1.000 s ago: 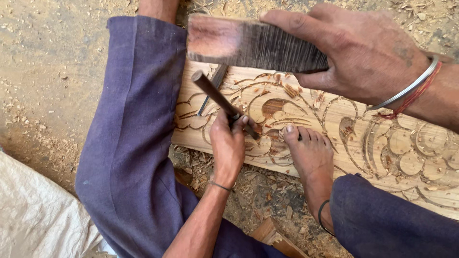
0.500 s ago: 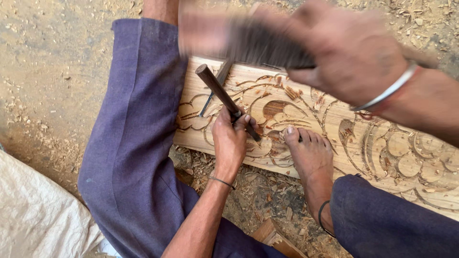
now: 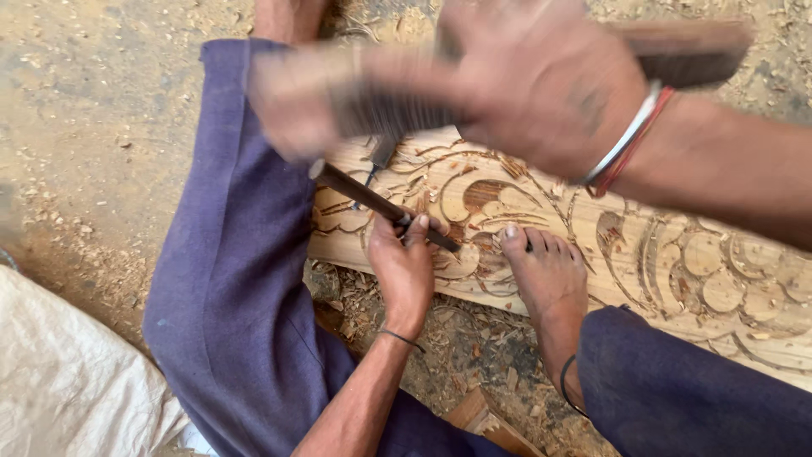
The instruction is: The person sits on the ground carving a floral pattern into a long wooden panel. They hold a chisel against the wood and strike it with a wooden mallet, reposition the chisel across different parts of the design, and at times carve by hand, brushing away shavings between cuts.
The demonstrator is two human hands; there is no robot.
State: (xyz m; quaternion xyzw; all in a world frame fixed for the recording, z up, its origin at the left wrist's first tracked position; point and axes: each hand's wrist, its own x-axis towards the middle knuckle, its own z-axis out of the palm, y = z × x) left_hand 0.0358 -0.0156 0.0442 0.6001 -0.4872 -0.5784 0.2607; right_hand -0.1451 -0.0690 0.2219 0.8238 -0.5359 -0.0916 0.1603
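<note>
A white sack (image 3: 59, 381) lies at far left on the dirt floor (image 3: 93, 127). The left hand (image 3: 404, 267) is clamped on a dark chisel (image 3: 372, 203), slanted on the carved wooden panel (image 3: 677, 262). Above, the blurred right hand (image 3: 541, 80) grips a wooden mallet (image 3: 372, 101). A bare foot (image 3: 545, 275) presses on the panel.

The carved plank (image 3: 677, 262) is laid on the ground, between the legs. The chisel (image 3: 381, 206) is held slanted on it by the left hand (image 3: 406, 267); a foot (image 3: 545, 275) is set just right. Above (blurred, apparently a mallet (image 3: 677, 55)) the right hand (image 3: 524, 80) is raised.
</note>
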